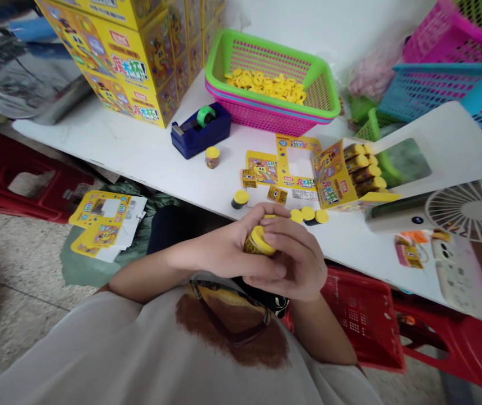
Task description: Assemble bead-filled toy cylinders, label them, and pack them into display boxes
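Observation:
Both my hands are closed around one small jar with a yellow lid [259,241], held close to my chest just in front of the white table's edge [148,163]. My left hand [232,247] wraps it from the left, and my right hand [298,256] covers it from the right and above. Only the lid and a bit of the jar's side show between the fingers. Beyond my hands, several more yellow-lidded jars [308,215] stand on the table. An open yellow display box [336,177] lying on its side holds a row of such jars.
A green basket [325,79] of yellow pieces sits at the back, with a blue tape dispenser [201,132] and stacked yellow cartons [131,62] to its left. Flat printed cards [291,166] lie mid-table. A white fan [473,208] and power strip [452,270] are on the right. Red crates [363,315] stand below.

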